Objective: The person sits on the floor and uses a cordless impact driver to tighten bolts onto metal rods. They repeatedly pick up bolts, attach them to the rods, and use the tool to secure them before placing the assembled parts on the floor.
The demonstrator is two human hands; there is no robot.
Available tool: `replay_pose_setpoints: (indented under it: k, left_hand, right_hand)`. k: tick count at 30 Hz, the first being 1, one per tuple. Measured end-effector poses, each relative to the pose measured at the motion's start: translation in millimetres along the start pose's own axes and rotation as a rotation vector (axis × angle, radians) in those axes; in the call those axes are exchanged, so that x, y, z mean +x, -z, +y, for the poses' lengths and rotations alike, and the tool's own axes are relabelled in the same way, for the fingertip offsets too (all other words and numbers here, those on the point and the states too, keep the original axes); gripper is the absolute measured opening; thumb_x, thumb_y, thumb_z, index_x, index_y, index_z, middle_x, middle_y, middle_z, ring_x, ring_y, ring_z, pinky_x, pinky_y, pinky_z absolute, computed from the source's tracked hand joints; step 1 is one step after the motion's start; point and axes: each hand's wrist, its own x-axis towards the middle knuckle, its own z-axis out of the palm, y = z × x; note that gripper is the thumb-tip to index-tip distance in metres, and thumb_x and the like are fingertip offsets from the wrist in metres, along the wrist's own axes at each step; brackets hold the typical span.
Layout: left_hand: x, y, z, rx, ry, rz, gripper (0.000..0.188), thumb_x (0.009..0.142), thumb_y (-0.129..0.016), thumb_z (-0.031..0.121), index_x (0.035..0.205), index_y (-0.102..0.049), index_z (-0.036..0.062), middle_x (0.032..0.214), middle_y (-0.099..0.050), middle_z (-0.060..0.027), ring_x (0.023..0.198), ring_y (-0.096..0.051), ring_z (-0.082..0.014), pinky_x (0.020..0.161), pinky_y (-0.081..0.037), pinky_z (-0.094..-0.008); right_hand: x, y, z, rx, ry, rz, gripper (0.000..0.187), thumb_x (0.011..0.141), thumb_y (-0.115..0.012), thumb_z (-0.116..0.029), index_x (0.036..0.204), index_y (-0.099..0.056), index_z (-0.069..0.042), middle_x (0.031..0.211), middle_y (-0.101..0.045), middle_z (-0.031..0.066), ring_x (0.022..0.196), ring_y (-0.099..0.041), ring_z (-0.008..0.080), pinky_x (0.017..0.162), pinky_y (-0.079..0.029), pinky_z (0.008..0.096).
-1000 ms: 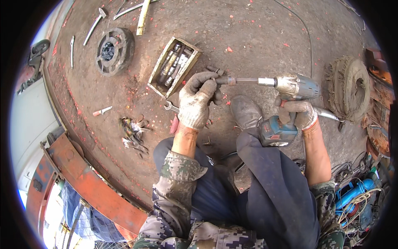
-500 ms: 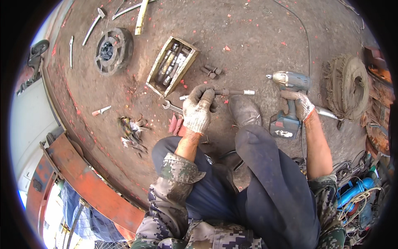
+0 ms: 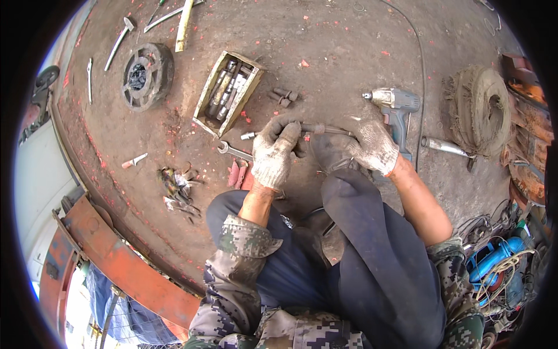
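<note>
My left hand (image 3: pixel 272 154), in a soiled knit work glove, is closed around a socket extension bar (image 3: pixel 328 129). The bar lies nearly level, with a thicker collar midway and a bright tip left of my fist. At its right end, my right hand (image 3: pixel 375 145), gloved the same way, has its fingers closed over the bar and hides that end; the fingertips are slightly blurred. A cordless impact wrench (image 3: pixel 398 102) lies on the ground just beyond my right hand, its battery base partly covered. My dark boot (image 3: pixel 337 151) is beneath the bar.
A wooden box (image 3: pixel 229 93) of sockets stands ahead, with bolts (image 3: pixel 283 96) beside it. An open-end wrench (image 3: pixel 235 151), a knife (image 3: pixel 135 161), a round hub (image 3: pixel 148 75) and a hammer (image 3: pixel 119 43) lie leftward. Rightward are a frayed roll (image 3: pixel 479 110) and a metal tube (image 3: pixel 444 145).
My right hand has let go of the impact wrench's handle and moved left to the bar's right end. The wrench stays lying on the ground. My left hand keeps its hold; the view has shifted slightly.
</note>
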Motion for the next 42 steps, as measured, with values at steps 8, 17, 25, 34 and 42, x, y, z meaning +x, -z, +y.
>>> replay_pose_setpoints:
  k: [8, 17, 25, 34, 42]
  left_hand:
    - [-6.1, 3.6, 0.0, 0.071, -0.024, -0.176, 0.028, 0.103, -0.061, 0.02, 0.12, -0.068, -0.0017, 0.086, -0.068, -0.0033, 0.074, -0.06, -0.0111, 0.069, -0.049, -0.0285]
    - [5.8, -14.7, -6.3, -0.508, 0.005, 0.126, 0.031, 0.109, -0.059, 0.025, 0.121, -0.066, -0.0034, 0.095, -0.07, -0.0086, 0.068, -0.06, -0.0124, 0.059, -0.048, -0.0242]
    - [-1.9, -21.4, -7.5, -0.329, -0.003, 0.128, 0.037, 0.109, -0.06, 0.034, 0.118, -0.068, -0.0018, 0.092, -0.07, -0.0054, 0.072, -0.064, -0.0107, 0.059, -0.048, -0.0234]
    - [26.7, 60.9, 66.8, -0.559, -0.259, 0.471, 0.036, 0.111, -0.055, 0.035, 0.111, -0.062, 0.0001, 0.083, -0.061, -0.0012, 0.065, -0.05, -0.0072, 0.056, -0.041, -0.022]
    - [32.3, 24.4, -14.3, 0.364, 0.168, 0.338, 0.053, 0.102, -0.064, 0.051, 0.106, -0.074, -0.0013, 0.08, -0.072, -0.0066, 0.058, -0.057, -0.0108, 0.055, -0.045, -0.028]
  right_hand:
    - [6.0, 8.0, -28.6, 0.742, -0.184, -0.316, 0.037, 0.095, -0.072, -0.027, 0.125, -0.071, -0.005, 0.101, -0.073, 0.0199, 0.092, -0.071, 0.0366, 0.078, -0.056, 0.0428]
    - [26.7, -21.0, -67.0, -0.233, -0.133, -0.208, 0.022, 0.101, -0.063, -0.025, 0.107, -0.07, -0.006, 0.093, -0.073, 0.0212, 0.08, -0.071, 0.0395, 0.064, -0.058, 0.0505]
    - [6.1, -27.6, -57.4, -0.013, -0.117, -0.051, 0.035, 0.103, -0.06, -0.04, 0.102, -0.069, -0.006, 0.086, -0.072, 0.0225, 0.08, -0.071, 0.0441, 0.068, -0.056, 0.0535]
    - [-43.3, -26.4, -41.6, 0.08, 0.078, -0.212, 0.031, 0.099, -0.066, -0.035, 0.108, -0.071, -0.006, 0.081, -0.073, 0.0178, 0.075, -0.072, 0.0404, 0.068, -0.058, 0.0492]
    - [21.8, -23.2, 10.5, -0.368, 0.143, 0.223, 0.055, 0.09, -0.065, -0.011, 0.144, -0.059, -0.009, 0.104, -0.066, 0.0232, 0.09, -0.067, 0.04, 0.077, -0.054, 0.0501]
